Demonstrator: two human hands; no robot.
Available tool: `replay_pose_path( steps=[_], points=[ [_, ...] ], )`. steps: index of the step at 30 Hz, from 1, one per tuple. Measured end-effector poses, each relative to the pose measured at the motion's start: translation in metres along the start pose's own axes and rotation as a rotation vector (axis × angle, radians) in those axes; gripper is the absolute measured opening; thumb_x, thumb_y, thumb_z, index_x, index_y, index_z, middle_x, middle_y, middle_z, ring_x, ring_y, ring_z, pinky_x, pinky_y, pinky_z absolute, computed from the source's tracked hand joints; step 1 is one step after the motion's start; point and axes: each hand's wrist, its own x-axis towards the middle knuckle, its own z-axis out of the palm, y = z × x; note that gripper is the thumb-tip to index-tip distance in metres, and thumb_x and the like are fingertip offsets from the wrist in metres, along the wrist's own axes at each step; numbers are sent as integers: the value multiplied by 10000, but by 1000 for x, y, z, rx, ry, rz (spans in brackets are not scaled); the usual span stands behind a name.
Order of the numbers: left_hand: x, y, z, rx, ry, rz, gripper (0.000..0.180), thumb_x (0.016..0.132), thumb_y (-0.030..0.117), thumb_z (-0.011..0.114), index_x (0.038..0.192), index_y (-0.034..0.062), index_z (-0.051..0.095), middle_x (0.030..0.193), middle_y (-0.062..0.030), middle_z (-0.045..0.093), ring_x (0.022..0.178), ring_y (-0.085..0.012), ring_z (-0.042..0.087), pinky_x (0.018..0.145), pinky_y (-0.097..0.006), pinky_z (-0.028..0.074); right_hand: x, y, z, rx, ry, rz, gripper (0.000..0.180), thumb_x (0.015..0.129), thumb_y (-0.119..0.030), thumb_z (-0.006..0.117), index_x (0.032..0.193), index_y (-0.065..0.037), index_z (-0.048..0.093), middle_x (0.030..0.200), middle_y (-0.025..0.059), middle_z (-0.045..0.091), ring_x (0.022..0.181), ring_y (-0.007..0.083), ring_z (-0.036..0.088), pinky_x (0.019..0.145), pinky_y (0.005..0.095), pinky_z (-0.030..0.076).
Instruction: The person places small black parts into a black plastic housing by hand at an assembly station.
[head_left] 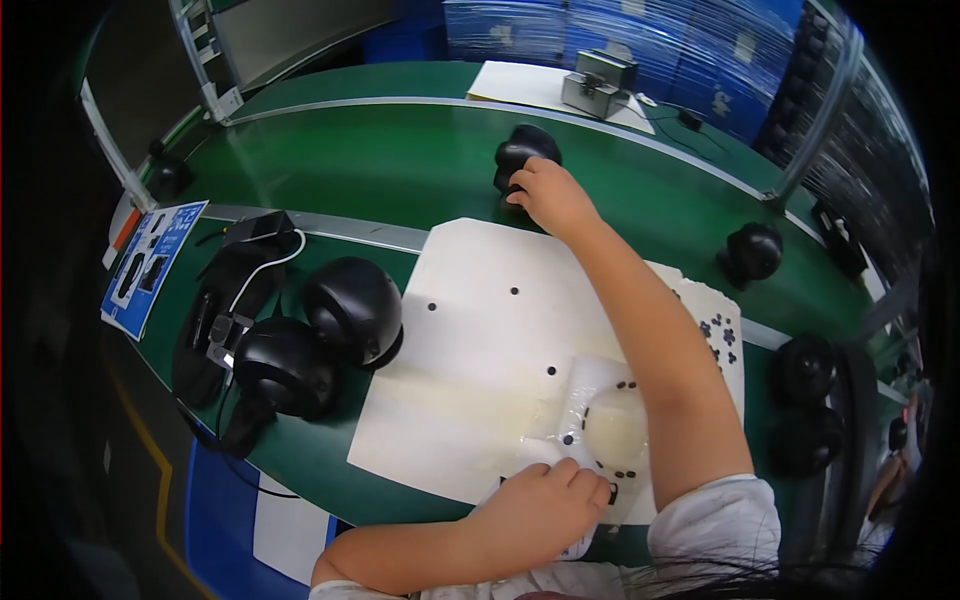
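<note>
My right hand [548,196] reaches far out over the green belt. Its bent fingers are closed on the near side of a black round-headed device [528,148], which looks like a dome camera. Close to my body, my left hand [545,512] is curled shut above the lower edge of a white sheet [470,370]; what its fingers hold, if anything, is hidden. Beyond that hand lie a clear plastic bag [583,400] and a pale round disc [615,428] with small black pads around it. A few more black dots [515,291] are scattered on the sheet.
Two black round devices [352,312] stand left of the sheet, beside a black adapter [258,230] with cables. Another device [753,252] sits on the belt [400,160] at right; more [803,370] stand at the right edge. A metal box [598,88] is at the back.
</note>
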Motion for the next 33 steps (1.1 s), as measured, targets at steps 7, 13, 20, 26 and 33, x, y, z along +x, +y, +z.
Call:
replay_pose_path(
  steps=[7, 13, 20, 26, 33],
  points=[
    [-4, 6, -18, -39, 124, 90, 294, 676, 122, 575, 958, 44, 559, 783, -27, 519, 693, -159, 502, 560, -240, 437, -132, -21, -152, 1060, 98, 585, 250, 845, -281, 552, 836, -31, 538, 607, 1, 524, 518, 44, 460, 490, 175, 353],
    [5, 18, -11, -79, 338, 169, 234, 667, 93, 661, 883, 47, 584, 693, -18, 526, 576, -164, 496, 488, -263, 413, -242, -53, -173, 1302, -79, 817, 218, 867, -235, 522, 901, -21, 504, 670, 5, 533, 541, 49, 471, 515, 164, 369],
    [14, 20, -4, -152, 398, 82, 269, 617, 45, 708, 843, 42, 561, 689, -58, 573, 558, -198, 521, 471, -283, 405, -278, -55, -169, 460, 354, 281, 383, 771, -162, 632, 1094, -32, 474, 867, 65, 557, 735, 185, 530, 679, 279, 412],
    [16, 27, 2, -211, 445, 34, 252, 607, 14, 711, 808, 43, 563, 680, -64, 574, 547, -204, 518, 484, -275, 392, -292, -88, -184, 570, 76, -121, 336, 701, -151, 685, 990, -39, 555, 904, 79, 579, 780, 215, 559, 662, 295, 455],
    [15, 30, -7, -386, 328, -9, 247, 662, 31, 690, 877, 20, 567, 712, -89, 574, 572, -223, 517, 504, -290, 416, -295, -85, -178, 439, 188, -252, 279, 660, -93, 647, 927, -31, 594, 850, 62, 586, 726, 188, 569, 589, 257, 473]
  ],
)
